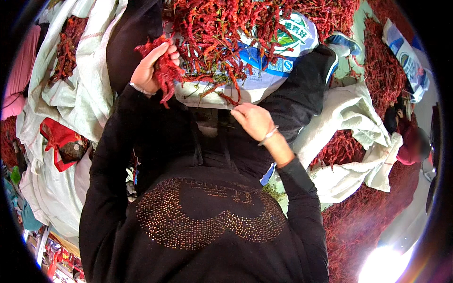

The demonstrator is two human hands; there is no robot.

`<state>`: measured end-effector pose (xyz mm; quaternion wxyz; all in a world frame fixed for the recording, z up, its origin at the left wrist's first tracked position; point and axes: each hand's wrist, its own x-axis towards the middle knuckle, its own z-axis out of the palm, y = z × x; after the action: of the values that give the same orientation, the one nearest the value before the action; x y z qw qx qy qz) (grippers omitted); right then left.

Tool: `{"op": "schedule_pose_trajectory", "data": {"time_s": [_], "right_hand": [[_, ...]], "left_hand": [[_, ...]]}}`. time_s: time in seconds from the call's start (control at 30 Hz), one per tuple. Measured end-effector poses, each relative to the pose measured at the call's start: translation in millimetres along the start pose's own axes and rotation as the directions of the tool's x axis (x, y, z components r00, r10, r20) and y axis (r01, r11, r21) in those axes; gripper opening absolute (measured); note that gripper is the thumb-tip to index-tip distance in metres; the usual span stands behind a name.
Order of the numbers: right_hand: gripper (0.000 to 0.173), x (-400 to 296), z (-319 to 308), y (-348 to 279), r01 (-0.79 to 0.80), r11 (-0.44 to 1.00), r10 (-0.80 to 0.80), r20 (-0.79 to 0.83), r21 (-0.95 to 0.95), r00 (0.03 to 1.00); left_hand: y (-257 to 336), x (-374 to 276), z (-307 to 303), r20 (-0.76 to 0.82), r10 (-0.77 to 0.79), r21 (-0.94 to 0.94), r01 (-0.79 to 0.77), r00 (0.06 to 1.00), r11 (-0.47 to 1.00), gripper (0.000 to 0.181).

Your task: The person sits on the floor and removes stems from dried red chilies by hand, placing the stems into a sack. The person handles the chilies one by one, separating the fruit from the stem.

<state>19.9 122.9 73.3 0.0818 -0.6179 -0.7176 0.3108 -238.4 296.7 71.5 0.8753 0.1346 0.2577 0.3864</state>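
My left hand point(154, 65) is closed around a bunch of dried red chili peppers point(168, 72), which hang out above and below the fingers. Lower and to the right, my right hand point(253, 120) is at the near edge of a printed white and blue woven sack point(262, 88), its fingertips by the tip of a dried chili point(228, 99). Whether they pinch that chili or the sack's edge is hard to tell. A heap of dried red chilies point(219, 32) with some green stems lies on the sack, in front of my body.
White woven sacks holding chilies stand at left point(88, 70) and right point(329, 106). A red bag point(63, 141) lies on the left sack. Large chili piles point(368, 219) spread over the floor at right, where another person point(412, 141) is partly visible. Pink cloth point(23, 70) shows far left.
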Motion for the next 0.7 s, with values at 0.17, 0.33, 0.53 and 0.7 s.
{"op": "schedule_pose_trajectory", "data": {"time_s": [0.17, 0.33, 0.53, 0.7], "right_hand": [[0.015, 41.9, 36.4, -7.3, -0.062, 0.982, 0.019, -0.235, -0.177, 0.972], [0.018, 76.4, 48.5, 12.7, -0.068, 0.982, 0.040, -0.161, -0.174, 0.986], [0.021, 104.6, -16.9, 46.3, -0.189, 0.824, 0.154, 0.111, 0.534, 0.982], [0.013, 79.7, -28.1, 62.7, -0.278, 0.656, 0.265, 0.131, 0.701, 0.955]], "left_hand": [[-15.8, -30.1, 7.1, -0.040, -0.028, 0.021, 0.029, 0.999, 0.999, 0.018], [-33.6, -31.0, 12.9, 0.037, -0.087, -0.096, 0.090, 0.996, 0.991, 0.016], [-44.5, -19.8, 10.3, -0.092, -0.230, 0.034, 0.234, 0.969, 0.972, 0.017], [-70.6, -16.6, 32.7, -0.246, -0.238, 0.168, 0.284, 0.940, 0.944, 0.022]]}}
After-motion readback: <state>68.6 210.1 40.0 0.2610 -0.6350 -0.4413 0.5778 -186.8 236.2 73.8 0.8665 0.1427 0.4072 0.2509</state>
